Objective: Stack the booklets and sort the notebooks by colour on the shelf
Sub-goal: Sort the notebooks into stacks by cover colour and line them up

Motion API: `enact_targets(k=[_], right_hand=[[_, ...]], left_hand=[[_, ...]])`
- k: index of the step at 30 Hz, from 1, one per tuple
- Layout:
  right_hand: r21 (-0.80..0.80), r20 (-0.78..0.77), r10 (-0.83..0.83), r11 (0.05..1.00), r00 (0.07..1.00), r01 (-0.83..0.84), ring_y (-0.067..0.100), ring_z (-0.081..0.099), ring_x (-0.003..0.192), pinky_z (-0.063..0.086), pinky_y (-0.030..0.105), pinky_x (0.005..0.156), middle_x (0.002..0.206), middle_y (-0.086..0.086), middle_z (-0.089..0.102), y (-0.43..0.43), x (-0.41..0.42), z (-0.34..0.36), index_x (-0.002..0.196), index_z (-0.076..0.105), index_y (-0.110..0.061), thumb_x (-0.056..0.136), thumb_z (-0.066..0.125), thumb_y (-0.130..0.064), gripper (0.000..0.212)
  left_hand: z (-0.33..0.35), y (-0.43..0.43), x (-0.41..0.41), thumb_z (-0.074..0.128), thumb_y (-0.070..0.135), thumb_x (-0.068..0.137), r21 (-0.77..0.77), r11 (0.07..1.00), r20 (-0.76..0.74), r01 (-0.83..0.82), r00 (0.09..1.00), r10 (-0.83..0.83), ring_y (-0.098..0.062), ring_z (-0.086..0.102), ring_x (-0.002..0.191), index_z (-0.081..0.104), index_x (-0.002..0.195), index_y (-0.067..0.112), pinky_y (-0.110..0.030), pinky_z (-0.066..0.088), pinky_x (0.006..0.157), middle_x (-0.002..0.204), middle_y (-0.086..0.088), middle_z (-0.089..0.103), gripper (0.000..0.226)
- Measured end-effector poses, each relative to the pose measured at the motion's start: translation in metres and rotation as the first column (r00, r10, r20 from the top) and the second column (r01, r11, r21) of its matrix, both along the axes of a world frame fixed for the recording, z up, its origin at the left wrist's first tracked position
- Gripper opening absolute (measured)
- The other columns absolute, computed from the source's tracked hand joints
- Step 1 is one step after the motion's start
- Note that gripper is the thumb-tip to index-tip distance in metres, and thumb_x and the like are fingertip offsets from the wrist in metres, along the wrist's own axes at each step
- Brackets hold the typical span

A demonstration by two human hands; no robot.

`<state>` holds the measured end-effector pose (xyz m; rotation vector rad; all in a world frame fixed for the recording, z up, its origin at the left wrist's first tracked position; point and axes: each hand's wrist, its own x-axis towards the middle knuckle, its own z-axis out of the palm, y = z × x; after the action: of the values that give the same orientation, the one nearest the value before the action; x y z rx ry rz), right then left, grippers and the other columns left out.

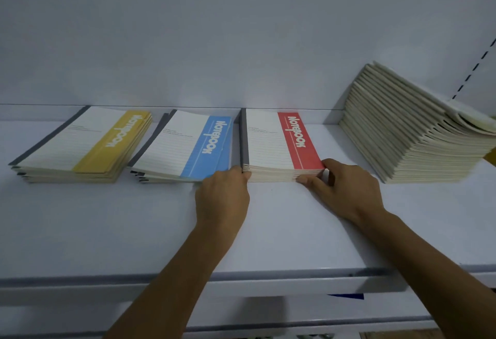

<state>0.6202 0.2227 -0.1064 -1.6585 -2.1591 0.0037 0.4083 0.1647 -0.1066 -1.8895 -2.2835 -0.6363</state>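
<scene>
Left hand (222, 196) grips red notebook stack (271, 142) near-left corner; right hand (346, 191) pinches near-right corner; blue stack (188, 142) just left; booklet pile (402, 134) apart right.

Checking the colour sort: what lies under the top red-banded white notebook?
Under the red-banded white notebook sits a flush stack of same-size notebooks; only cream page edges show. Their covers are hidden, so colours are unconfirmed.
</scene>
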Motion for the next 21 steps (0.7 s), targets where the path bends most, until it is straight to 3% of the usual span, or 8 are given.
enact_targets(k=[3, 6, 10, 13, 16, 21], right_hand=[[-0.023, -0.063, 0.019, 1.0, 0.998, -0.021, 0.008, 0.05, 0.059, 0.031, 0.022, 0.052, 0.063, -0.017, 0.049, 0.001, 0.004, 0.0, 0.101, 0.063, -0.024, 0.078, 0.041, -0.073, 0.059], [-0.04, -0.051, 0.011, 0.999, 0.999, -0.013, 0.012, 0.055, 0.064, 0.036, 0.024, 0.055, 0.072, -0.012, 0.059, 0.002, 0.004, 0.0, 0.103, 0.064, -0.021, 0.083, 0.044, -0.067, 0.054], [-0.055, -0.079, 0.011, 0.998, 0.997, -0.015, 0.014, 0.06, 0.068, 0.049, 0.027, 0.064, 0.085, -0.005, 0.069, -0.001, 0.002, 0.001, 0.105, 0.064, -0.021, 0.077, 0.034, -0.073, 0.066], [-0.065, -0.074, 0.019, 0.998, 0.997, -0.024, 0.008, 0.054, 0.063, 0.04, 0.021, 0.058, 0.078, -0.012, 0.061, 0.0, 0.001, 0.0, 0.107, 0.063, -0.023, 0.08, 0.045, -0.069, 0.056], [-0.03, -0.076, 0.02, 0.999, 0.997, -0.022, 0.01, 0.054, 0.063, 0.04, 0.022, 0.058, 0.082, -0.009, 0.067, 0.004, 0.004, -0.004, 0.106, 0.063, -0.023, 0.083, 0.05, -0.064, 0.049], [0.045, -0.059, 0.062, 0.997, 0.996, -0.059, 0.013, 0.054, 0.062, 0.038, 0.024, 0.056, 0.086, -0.002, 0.071, 0.005, 0.003, -0.009, 0.101, 0.061, -0.018, 0.076, 0.023, -0.075, 0.073]], left_hand=[[0.0, 0.0, -0.001, 0.034, 0.042, 0.1, -0.008, 1.0, 0.0, 0.021, 1.0, -0.021, -0.016, 0.062, 0.079, 0.058, 0.109, 0.016, -0.028, 0.05, 0.067, 0.089, -0.001, 0.066, 0.036], [-0.001, 0.001, -0.001, 0.038, 0.042, 0.098, -0.006, 1.0, 0.004, 0.006, 1.0, -0.006, -0.016, 0.062, 0.08, 0.057, 0.105, 0.017, -0.027, 0.046, 0.064, 0.089, -0.001, 0.065, 0.033], [-0.002, 0.002, 0.001, 0.039, 0.042, 0.098, 0.015, 1.0, 0.047, -0.004, 0.999, 0.003, -0.015, 0.061, 0.083, 0.055, 0.107, 0.017, -0.025, 0.042, 0.064, 0.093, 0.0, 0.064, 0.031], [-0.002, 0.001, -0.002, 0.044, 0.042, 0.096, 0.035, 0.999, 0.127, 0.016, 0.992, -0.02, -0.016, 0.062, 0.084, 0.059, 0.109, 0.018, -0.025, 0.045, 0.064, 0.096, 0.0, 0.067, 0.031], [-0.002, 0.001, -0.003, 0.051, 0.042, 0.094, 0.06, 0.998, 0.168, 0.034, 0.985, -0.044, -0.018, 0.063, 0.083, 0.062, 0.108, 0.018, -0.027, 0.05, 0.066, 0.094, 0.0, 0.068, 0.03], [-0.005, 0.003, -0.003, 0.054, 0.038, 0.093, 0.106, 0.994, 0.186, 0.021, 0.982, -0.04, -0.019, 0.062, 0.077, 0.064, 0.105, 0.013, -0.025, 0.045, 0.062, 0.087, -0.003, 0.068, 0.029]])
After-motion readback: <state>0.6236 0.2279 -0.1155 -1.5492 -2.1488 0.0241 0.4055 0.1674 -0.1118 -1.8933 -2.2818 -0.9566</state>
